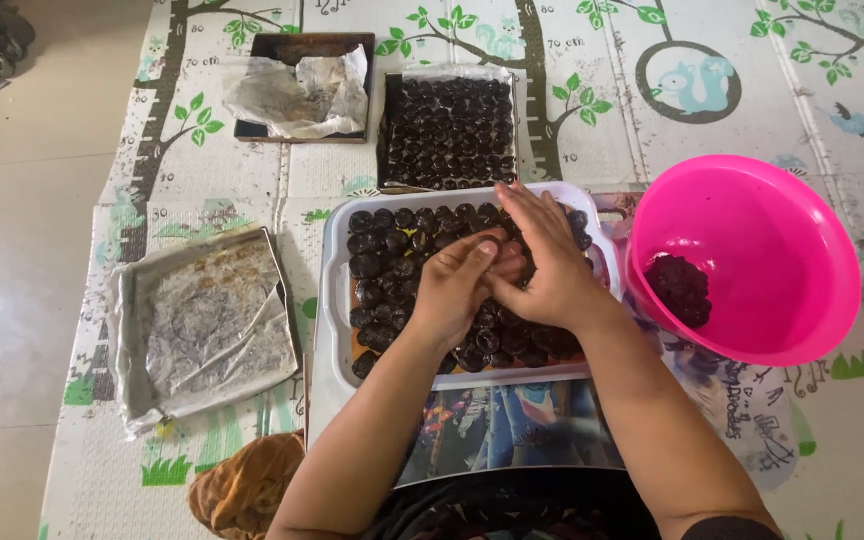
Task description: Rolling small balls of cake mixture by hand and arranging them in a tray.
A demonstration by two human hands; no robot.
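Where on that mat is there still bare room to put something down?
Bare mat lies right of the full dark tray, above the pink bowl. Another strip runs between the paper-lined tray and the top-left tray. The white tray under both hands is crowded.

A single head-worn camera looks steeply down and forward from above the person's lap, close enough that both forearms enter from six o'clock. The white tray (337, 300) sits at the frame's centre. The pink bowl (762, 230) lies at three o'clock, a lined baking pan (202, 330) at nine, two further pans at twelve. The play mat (652, 120) fills most of the view.
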